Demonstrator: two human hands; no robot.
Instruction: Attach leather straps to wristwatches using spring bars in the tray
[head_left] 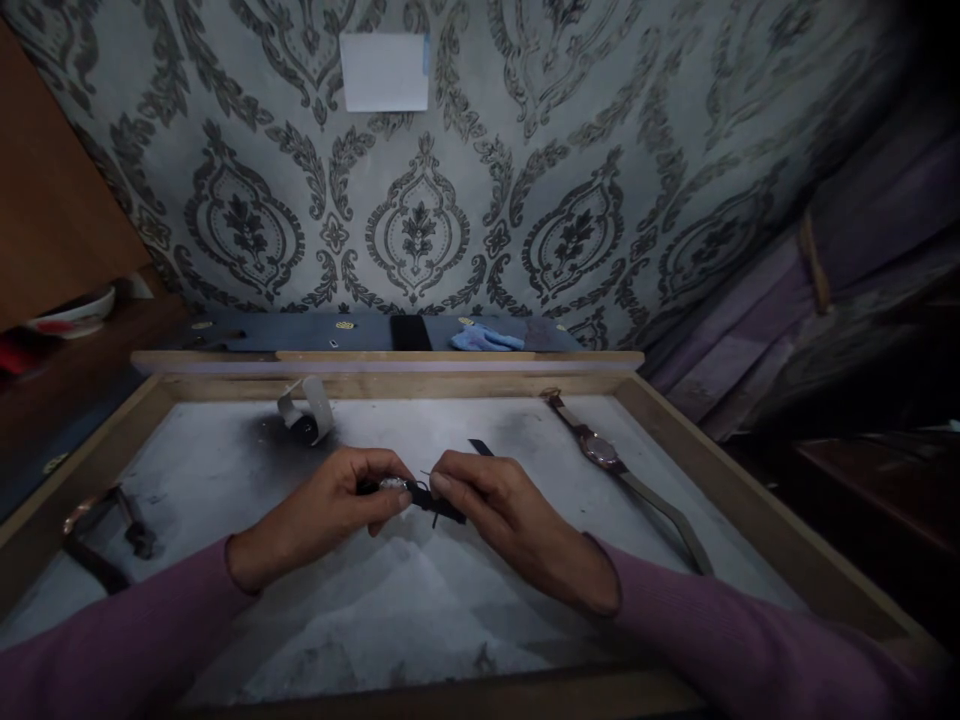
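Observation:
Over the middle of a shallow tray, my left hand is closed around a wristwatch, thumb and fingers at its silvery case. A black strap runs from the case toward my right hand, whose thumb and fingertips pinch it near the buckle end. A thin, pin-like piece sticks out by those fingertips; I cannot tell whether it belongs to the buckle. Behind the right hand a dark flat strip shows in part.
The wooden-framed tray has a white bottom. In it lie a watch with a white strap, a watch with a long strap and a brown watch or bracelet. Beyond are a black phone-like slab and a blue cloth.

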